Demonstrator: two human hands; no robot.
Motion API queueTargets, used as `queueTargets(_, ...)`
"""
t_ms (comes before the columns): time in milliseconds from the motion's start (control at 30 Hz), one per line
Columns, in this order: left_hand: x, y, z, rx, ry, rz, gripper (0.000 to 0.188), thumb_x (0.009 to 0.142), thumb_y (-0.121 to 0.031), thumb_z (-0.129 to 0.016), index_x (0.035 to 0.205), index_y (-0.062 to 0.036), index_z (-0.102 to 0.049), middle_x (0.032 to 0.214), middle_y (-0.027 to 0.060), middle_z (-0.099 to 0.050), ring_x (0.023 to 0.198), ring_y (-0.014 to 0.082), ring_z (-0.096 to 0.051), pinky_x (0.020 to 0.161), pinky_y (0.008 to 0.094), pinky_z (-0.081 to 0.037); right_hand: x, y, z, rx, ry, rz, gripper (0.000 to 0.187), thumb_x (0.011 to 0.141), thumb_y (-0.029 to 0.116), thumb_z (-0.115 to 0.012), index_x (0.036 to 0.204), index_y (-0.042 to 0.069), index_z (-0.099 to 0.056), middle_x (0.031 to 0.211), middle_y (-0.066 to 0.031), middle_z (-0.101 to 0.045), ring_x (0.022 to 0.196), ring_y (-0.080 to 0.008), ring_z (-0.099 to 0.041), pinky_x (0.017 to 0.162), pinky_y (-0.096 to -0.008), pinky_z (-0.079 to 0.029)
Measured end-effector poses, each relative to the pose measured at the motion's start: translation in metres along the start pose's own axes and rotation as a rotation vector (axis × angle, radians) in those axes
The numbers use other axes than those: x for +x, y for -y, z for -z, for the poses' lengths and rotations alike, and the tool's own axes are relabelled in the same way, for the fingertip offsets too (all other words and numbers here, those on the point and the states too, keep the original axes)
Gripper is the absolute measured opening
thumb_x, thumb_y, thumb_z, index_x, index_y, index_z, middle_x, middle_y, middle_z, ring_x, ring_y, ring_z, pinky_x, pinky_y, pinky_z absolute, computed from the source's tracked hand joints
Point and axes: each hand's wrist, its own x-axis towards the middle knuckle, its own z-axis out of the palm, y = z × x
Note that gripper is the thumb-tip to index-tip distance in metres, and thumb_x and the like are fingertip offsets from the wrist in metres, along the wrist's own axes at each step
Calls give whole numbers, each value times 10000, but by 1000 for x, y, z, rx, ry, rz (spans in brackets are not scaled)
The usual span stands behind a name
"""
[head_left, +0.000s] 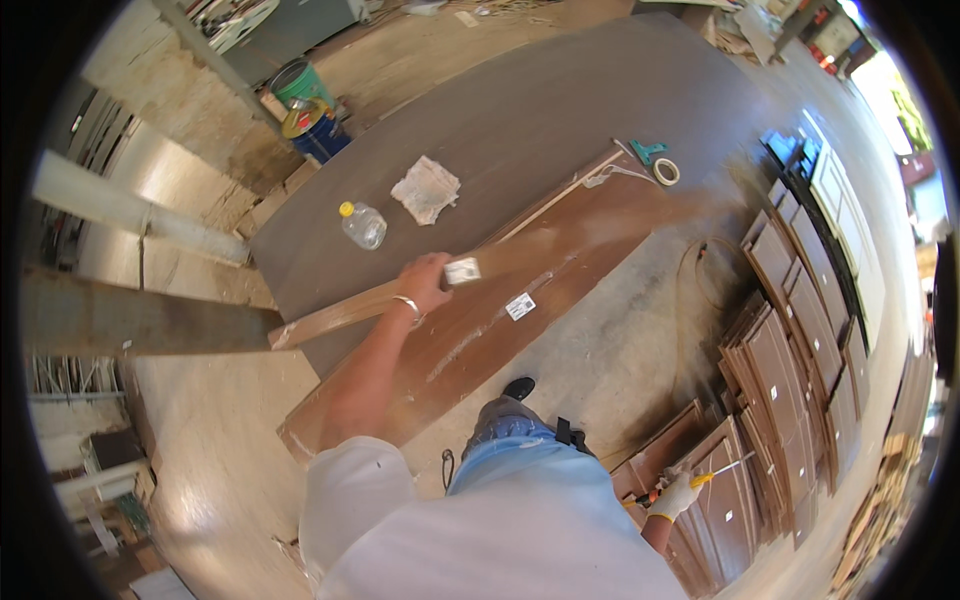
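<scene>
My left hand (427, 282), bare with a band at the wrist, is closed on a long narrow brown board (345, 310), which is smeared by motion toward its far right end. A white label (462, 271) shows right beside the fingers. Below it lies a wide brown panel (480, 345) with another white label (520, 305) and pale scuff marks. At the lower right, my right hand (675, 497) wears a pale glove and grips a yellow-handled tool (703, 478) with a thin straight shaft. Its exact kind is not clear.
On the large grey-brown tabletop (600, 90) are a clear bottle (364, 227), a crumpled cloth (427, 189), a tape roll (665, 172) and a teal tool (648, 151). Brown panels (780, 380) lean in stacks at right. Paint cans (315, 130) stand behind the table; a hose (690, 270) lies on the floor.
</scene>
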Motion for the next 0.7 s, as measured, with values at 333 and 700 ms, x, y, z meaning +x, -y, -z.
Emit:
queueTargets(333,59,122,-56,165,118,340,643,641,-211,-874,1199,-76,-584,1329,161,-542,1249,388,-523,1037,473,-488,-36,-90,69,-662,120,134,575,842,-64,-519,1402,51,-464,1159,-188,-713,686,-249,-737,576,-337,-583)
queueTargets(700,96,110,-95,441,255,309,519,797,-272,-806,1238,-88,-603,1352,119,-586,1297,324,-529,1045,451,-488,-59,-94,112,-633,-115,-174,501,868,58,-548,1366,15,-525,856,-126,-673,631,-224,-687,571,-353,-567)
